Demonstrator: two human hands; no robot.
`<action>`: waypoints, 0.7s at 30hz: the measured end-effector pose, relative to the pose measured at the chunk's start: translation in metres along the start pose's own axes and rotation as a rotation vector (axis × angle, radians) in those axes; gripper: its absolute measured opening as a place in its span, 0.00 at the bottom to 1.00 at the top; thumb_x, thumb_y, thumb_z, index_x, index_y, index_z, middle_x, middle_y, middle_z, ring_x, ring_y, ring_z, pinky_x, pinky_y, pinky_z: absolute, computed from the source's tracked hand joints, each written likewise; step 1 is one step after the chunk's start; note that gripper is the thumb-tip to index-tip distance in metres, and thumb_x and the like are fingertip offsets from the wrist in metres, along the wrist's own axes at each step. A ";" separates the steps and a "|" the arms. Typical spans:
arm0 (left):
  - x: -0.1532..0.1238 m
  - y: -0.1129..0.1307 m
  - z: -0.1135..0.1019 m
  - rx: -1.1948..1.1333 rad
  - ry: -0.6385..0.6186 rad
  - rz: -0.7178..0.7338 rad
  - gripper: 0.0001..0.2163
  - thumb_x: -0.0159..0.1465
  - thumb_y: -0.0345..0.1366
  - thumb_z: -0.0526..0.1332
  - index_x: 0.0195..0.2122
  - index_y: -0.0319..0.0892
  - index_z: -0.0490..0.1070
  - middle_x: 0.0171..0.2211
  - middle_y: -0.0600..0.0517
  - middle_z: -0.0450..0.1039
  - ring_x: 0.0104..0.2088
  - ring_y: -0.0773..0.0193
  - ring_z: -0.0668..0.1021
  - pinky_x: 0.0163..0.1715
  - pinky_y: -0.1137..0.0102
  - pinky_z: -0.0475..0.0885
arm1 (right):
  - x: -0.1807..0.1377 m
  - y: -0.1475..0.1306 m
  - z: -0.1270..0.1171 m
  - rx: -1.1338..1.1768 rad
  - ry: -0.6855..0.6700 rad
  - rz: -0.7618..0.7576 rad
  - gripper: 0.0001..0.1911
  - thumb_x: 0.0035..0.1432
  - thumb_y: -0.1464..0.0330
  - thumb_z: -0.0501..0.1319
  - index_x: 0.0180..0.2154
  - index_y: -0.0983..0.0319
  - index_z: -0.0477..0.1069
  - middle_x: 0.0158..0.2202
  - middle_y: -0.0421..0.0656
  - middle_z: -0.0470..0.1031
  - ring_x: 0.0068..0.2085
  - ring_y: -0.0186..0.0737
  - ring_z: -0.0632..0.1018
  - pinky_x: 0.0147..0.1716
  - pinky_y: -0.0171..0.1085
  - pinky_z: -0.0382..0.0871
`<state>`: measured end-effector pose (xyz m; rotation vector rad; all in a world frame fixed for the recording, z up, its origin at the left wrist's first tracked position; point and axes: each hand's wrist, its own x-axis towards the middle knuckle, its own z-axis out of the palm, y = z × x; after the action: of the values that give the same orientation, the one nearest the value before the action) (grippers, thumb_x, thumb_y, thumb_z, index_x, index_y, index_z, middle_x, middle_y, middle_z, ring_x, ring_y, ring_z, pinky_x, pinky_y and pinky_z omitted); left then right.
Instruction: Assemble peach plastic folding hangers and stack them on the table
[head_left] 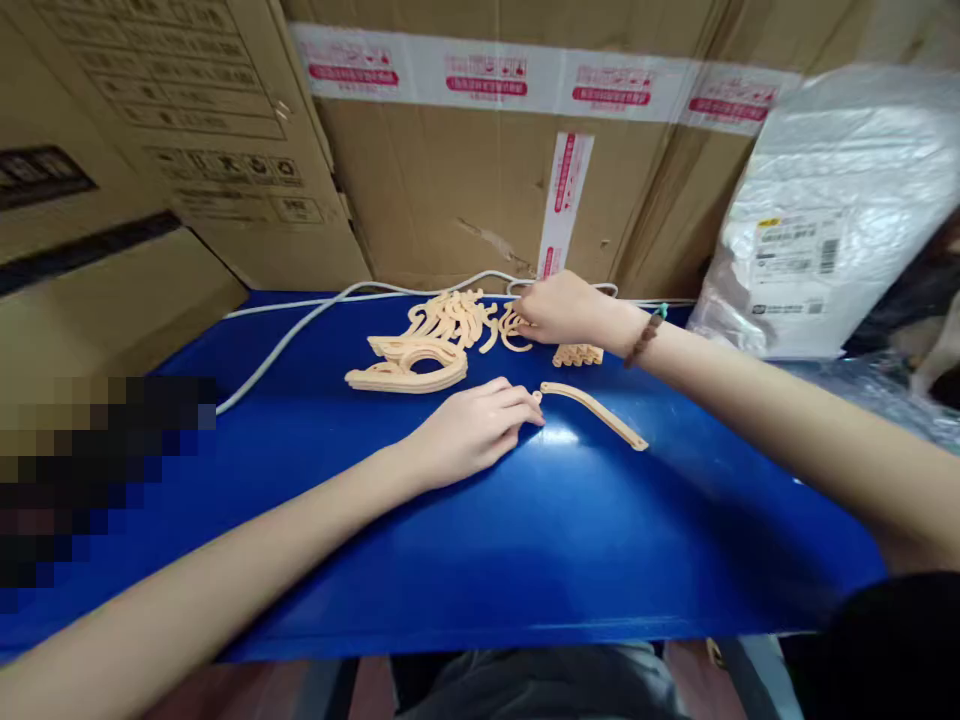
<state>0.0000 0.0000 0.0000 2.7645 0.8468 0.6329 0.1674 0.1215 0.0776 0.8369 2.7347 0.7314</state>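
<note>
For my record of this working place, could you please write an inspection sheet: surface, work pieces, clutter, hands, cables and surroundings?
Surface: shiny blue tabletop, light reflected near the middle.
Work pieces: curved beige pieces heaped loosely; larger beige pieces stacked on the near side; one long bent piece apart; small beige blocks grouped beyond it.
Clutter: plastic-wrapped package at the right; part of the left side is pixelated, cannot tell.
Hands: left hand beside the long bent piece; right hand at the heap's right end; both grips unclear.
Cables: white cable curving at the left, continuing along the back.
Surroundings: cardboard boxes behind, with printed tape.
</note>
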 end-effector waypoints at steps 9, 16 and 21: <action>-0.002 -0.002 0.003 0.014 0.016 0.014 0.12 0.68 0.26 0.51 0.48 0.41 0.72 0.48 0.51 0.74 0.46 0.60 0.72 0.48 0.65 0.70 | 0.005 -0.008 0.007 0.106 -0.034 0.144 0.16 0.58 0.69 0.56 0.41 0.70 0.78 0.34 0.56 0.80 0.37 0.50 0.79 0.31 0.38 0.61; -0.001 -0.001 0.003 0.078 0.037 0.060 0.10 0.71 0.30 0.51 0.46 0.40 0.72 0.45 0.49 0.74 0.44 0.60 0.73 0.46 0.67 0.69 | -0.001 -0.008 -0.001 0.202 0.143 0.409 0.14 0.60 0.68 0.55 0.38 0.69 0.77 0.34 0.57 0.80 0.38 0.51 0.79 0.33 0.39 0.64; -0.001 0.003 0.002 0.125 0.019 0.049 0.09 0.70 0.28 0.50 0.41 0.40 0.69 0.41 0.50 0.72 0.41 0.61 0.73 0.42 0.68 0.68 | -0.025 -0.009 -0.001 0.794 0.461 0.512 0.07 0.58 0.68 0.57 0.37 0.63 0.72 0.23 0.42 0.76 0.29 0.42 0.77 0.34 0.39 0.67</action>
<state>0.0020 -0.0032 -0.0006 2.9037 0.8528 0.6361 0.1833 0.1007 0.0753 1.7551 3.2811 -0.1973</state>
